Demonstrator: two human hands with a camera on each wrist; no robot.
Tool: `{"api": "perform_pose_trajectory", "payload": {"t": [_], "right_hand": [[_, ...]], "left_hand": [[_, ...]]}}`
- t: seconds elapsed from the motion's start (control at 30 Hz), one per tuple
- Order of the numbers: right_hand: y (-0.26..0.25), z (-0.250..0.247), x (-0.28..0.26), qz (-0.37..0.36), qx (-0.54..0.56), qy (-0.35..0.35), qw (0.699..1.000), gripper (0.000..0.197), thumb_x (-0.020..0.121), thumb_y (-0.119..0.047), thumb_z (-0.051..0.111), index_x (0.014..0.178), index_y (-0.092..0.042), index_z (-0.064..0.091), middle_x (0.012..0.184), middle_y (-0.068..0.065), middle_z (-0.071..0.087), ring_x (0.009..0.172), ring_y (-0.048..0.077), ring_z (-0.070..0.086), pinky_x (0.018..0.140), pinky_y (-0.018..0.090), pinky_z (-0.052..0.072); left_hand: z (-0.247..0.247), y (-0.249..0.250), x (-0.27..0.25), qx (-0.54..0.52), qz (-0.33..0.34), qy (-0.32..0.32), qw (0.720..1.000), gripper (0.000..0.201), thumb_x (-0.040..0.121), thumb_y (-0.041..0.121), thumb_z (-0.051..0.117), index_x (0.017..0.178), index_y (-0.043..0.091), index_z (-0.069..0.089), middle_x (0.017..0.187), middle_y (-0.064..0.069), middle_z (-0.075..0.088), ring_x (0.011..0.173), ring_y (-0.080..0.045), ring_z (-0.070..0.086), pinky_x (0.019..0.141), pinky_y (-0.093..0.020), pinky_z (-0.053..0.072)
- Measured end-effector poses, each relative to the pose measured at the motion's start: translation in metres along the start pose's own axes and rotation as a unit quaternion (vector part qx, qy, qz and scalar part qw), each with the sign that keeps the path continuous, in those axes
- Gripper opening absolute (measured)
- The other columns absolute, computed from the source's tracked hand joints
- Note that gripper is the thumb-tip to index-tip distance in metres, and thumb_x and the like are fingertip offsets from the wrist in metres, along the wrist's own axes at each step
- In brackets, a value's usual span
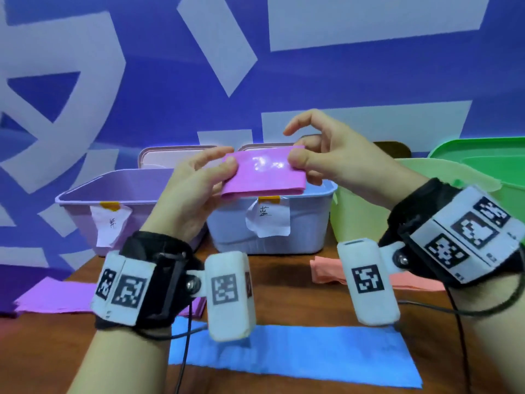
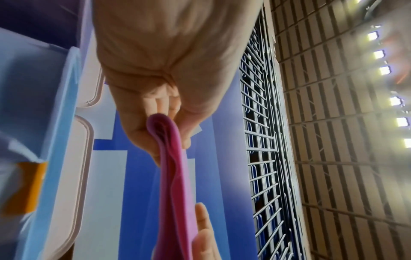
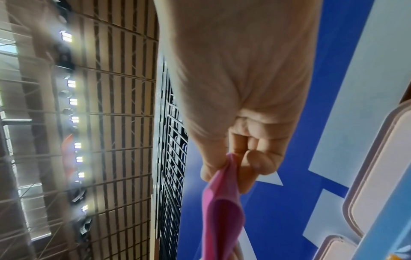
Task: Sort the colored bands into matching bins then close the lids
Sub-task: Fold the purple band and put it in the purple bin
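A folded pink band [image 1: 262,173] is held in the air above the light blue bin [image 1: 270,226], one hand at each end. My left hand [image 1: 210,173] pinches its left end between thumb and fingers; the left wrist view shows the band's folded layers [image 2: 172,158] in that pinch. My right hand [image 1: 305,155] pinches the right end, the index finger lifted; the right wrist view shows the pink band [image 3: 222,202] held by thumb and fingers. A purple bin [image 1: 113,194] stands open at the left and a green bin [image 1: 369,200] at the right.
On the wooden table [image 1: 284,280] lie a blue band [image 1: 298,354] in front, a purple band [image 1: 54,297] at the left and a salmon band [image 1: 326,271] at the right. Opened lids [image 1: 164,157] stand behind the bins; a green lid [image 1: 483,163] leans at far right.
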State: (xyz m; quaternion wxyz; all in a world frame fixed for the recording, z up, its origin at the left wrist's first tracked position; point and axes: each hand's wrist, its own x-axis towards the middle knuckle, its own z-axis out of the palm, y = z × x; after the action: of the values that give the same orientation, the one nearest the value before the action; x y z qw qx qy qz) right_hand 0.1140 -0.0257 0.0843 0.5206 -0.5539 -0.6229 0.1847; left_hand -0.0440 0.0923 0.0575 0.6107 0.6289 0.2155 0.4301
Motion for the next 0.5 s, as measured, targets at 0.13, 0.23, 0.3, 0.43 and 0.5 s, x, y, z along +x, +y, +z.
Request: {"api": "perform_pose_trajectory", "payload": {"t": [0.13, 0.23, 0.3, 0.43, 0.5], "right_hand": [[-0.013, -0.007, 0.027, 0.047, 0.041, -0.005, 0.998, 0.02, 0.09, -0.001, 0.053, 0.095, -0.018, 0.046, 0.067, 0.007, 0.057, 0.056, 0.02, 0.042, 0.052, 0.02, 0.038], [-0.036, -0.008, 0.047, 0.104, 0.089, 0.014, 0.991, 0.02, 0.089, 0.0, 0.054, 0.092, -0.019, 0.047, 0.058, -0.001, 0.057, 0.046, 0.013, 0.041, 0.048, 0.018, 0.039], [-0.056, -0.005, 0.064, 0.149, 0.096, 0.032, 0.984, 0.021, 0.088, 0.0, 0.056, 0.09, -0.019, 0.049, 0.058, 0.001, 0.057, 0.041, 0.01, 0.043, 0.046, 0.018, 0.041], [-0.099, 0.005, 0.105, 0.236, 0.137, 0.062, 0.96, 0.021, 0.084, 0.001, 0.061, 0.085, -0.018, 0.053, 0.057, 0.005, 0.056, 0.038, 0.009, 0.05, 0.043, 0.019, 0.045], [-0.12, 0.013, 0.123, 0.254, 0.15, 0.068, 0.953, 0.02, 0.083, 0.001, 0.063, 0.086, -0.017, 0.054, 0.056, 0.004, 0.056, 0.039, 0.01, 0.052, 0.044, 0.019, 0.047]], "left_hand": [[-0.003, 0.028, 0.025, 0.047, -0.03, 0.023, 0.998, 0.02, 0.09, 0.008, 0.057, 0.109, 0.011, 0.062, 0.093, -0.004, 0.064, 0.058, -0.005, 0.059, 0.049, -0.016, 0.05], [-0.005, 0.061, 0.037, 0.086, -0.049, 0.035, 0.994, 0.014, 0.088, 0.009, 0.06, 0.1, 0.017, 0.061, 0.091, -0.004, 0.061, 0.067, -0.011, 0.056, 0.051, -0.022, 0.053], [-0.013, 0.082, 0.043, 0.173, -0.012, 0.045, 0.984, 0.015, 0.089, 0.013, 0.06, 0.102, 0.018, 0.058, 0.088, 0.003, 0.061, 0.073, -0.011, 0.057, 0.061, -0.028, 0.056], [-0.037, 0.126, 0.044, 0.297, 0.121, -0.017, 0.947, 0.02, 0.078, 0.034, 0.064, 0.096, 0.035, 0.056, 0.105, 0.016, 0.061, 0.098, -0.003, 0.058, 0.086, -0.023, 0.047], [-0.047, 0.141, 0.042, 0.346, 0.18, -0.085, 0.917, 0.032, 0.071, 0.039, 0.067, 0.1, 0.027, 0.059, 0.102, 0.011, 0.061, 0.098, -0.001, 0.055, 0.088, -0.017, 0.043]]}}
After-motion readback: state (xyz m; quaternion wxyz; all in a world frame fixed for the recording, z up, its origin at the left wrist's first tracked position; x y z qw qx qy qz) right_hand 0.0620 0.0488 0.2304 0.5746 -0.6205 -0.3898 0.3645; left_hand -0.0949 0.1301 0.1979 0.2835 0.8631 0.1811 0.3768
